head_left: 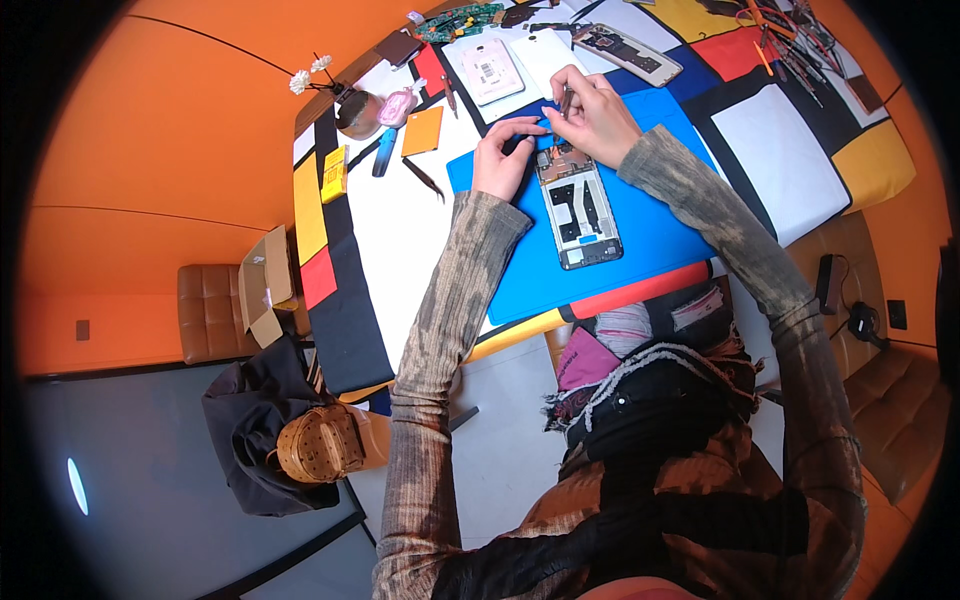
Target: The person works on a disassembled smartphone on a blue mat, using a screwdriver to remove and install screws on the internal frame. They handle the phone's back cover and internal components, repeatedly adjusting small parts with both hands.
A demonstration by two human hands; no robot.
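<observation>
An opened phone frame [580,210] lies on the blue work mat [530,270], its back off and its inner metal plate and black parts showing. Just past its far end, my left hand [505,160] has its fingers bent together, with the fingertips close to the frame's upper left corner. Whatever they may pinch is too small to make out. My right hand [595,118] is closed around a slim dark tool [567,100] above the same end of the frame. Its tip is mostly hidden by the fingers, so its exact kind does not show.
Beyond the mat lie a pale phone back [492,72] and another opened phone [628,54]. Left of it are an orange card [423,131], dark tweezers [424,178], a blue tube [384,152] and a vase [358,113]. Several tools [800,60] spread at the far right.
</observation>
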